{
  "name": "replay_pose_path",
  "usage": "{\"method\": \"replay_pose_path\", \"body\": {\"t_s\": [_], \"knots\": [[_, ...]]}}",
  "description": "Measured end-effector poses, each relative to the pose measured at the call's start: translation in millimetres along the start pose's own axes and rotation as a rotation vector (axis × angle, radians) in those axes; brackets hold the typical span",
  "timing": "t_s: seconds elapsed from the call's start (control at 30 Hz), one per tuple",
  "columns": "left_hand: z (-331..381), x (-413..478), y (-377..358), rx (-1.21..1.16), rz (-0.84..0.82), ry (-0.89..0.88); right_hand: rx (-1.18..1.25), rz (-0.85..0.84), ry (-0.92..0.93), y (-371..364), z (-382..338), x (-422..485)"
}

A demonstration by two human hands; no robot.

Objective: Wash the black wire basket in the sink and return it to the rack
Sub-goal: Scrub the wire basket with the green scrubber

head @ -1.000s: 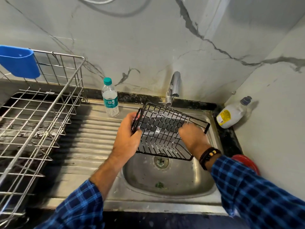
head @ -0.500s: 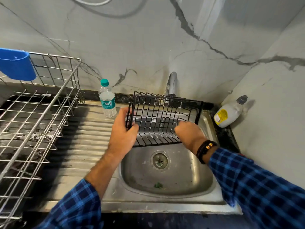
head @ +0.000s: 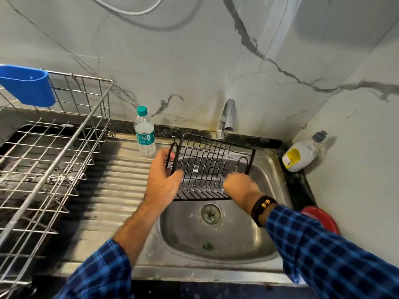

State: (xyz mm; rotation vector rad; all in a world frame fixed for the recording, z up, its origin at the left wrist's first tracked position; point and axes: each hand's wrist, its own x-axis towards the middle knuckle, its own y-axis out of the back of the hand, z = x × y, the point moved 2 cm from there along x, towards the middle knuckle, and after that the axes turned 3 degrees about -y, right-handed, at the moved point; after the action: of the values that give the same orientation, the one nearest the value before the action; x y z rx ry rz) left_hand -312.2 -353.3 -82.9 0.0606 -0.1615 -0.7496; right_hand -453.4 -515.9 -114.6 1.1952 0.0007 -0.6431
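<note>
Steel sink [head: 237, 244]: black wire basket [head: 207, 167] tilts just below the tap [head: 226, 117], left hand [head: 164, 182] curling its fingers round one side, right hand [head: 239, 188] blurred, grip unclear. Wet wire could slip free.

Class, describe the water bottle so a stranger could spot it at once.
Find the steel sink; left of its tap, on the ribbed drainboard, stands the water bottle. It is clear with a teal cap, unlike the tilted white bottle at the sink's right.

view: head, wide-angle | mount: person's head | facing: forward, down | range: close above sink [head: 228, 242] | views: one
</note>
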Motion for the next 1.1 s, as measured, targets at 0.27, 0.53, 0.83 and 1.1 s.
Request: {"method": "replay_pose_path", "body": {"t_s": [0.27,0.53,0.83,1.1], "knots": [[-22,-7,2,-0.072,-0.078,0.277,0.189,0.189,-0.277,19,30,2],[-23,-18,-7,-0.117,-0.011,0.244,0.598,0.145,-0.444,5,-6,1],[-21,-26,-17,-0.053,-0.038,0.2,1.24,0.125,-0.355,39,-56,11],[-29,-33,-12,-0.249,-0.023,0.286,1.005,0.31,-0.622,26,2,3]]}}
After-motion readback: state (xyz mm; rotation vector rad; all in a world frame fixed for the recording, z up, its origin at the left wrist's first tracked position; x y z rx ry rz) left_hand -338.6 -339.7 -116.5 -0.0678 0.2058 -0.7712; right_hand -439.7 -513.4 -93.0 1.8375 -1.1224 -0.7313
